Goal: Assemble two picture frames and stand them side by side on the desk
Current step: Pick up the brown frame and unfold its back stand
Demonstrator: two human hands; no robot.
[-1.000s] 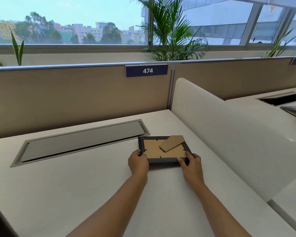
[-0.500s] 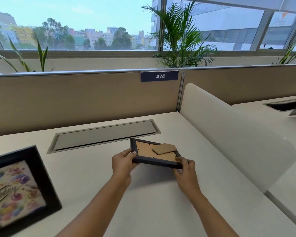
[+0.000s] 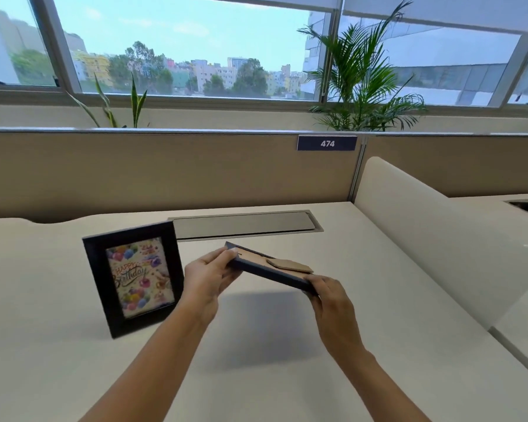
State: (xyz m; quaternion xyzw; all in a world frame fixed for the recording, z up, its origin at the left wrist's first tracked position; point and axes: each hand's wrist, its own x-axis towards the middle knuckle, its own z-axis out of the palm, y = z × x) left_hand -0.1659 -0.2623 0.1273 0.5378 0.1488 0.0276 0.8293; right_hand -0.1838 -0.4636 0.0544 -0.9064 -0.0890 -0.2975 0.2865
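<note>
- Left hand (image 3: 209, 277) and right hand (image 3: 329, 295) each clamp an end of a black rectangular picture frame (image 3: 269, 271), held above the white desk (image 3: 378, 345), brown backing up.
- Just left of the left hand, a second black frame with a birthday card (image 3: 134, 277) stands upright.

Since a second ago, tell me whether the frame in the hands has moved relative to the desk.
Yes. The held frame was lying flat on the desk; now both hands have lifted it clear, tilted, back side up, its shadow on the desk below it.
</note>
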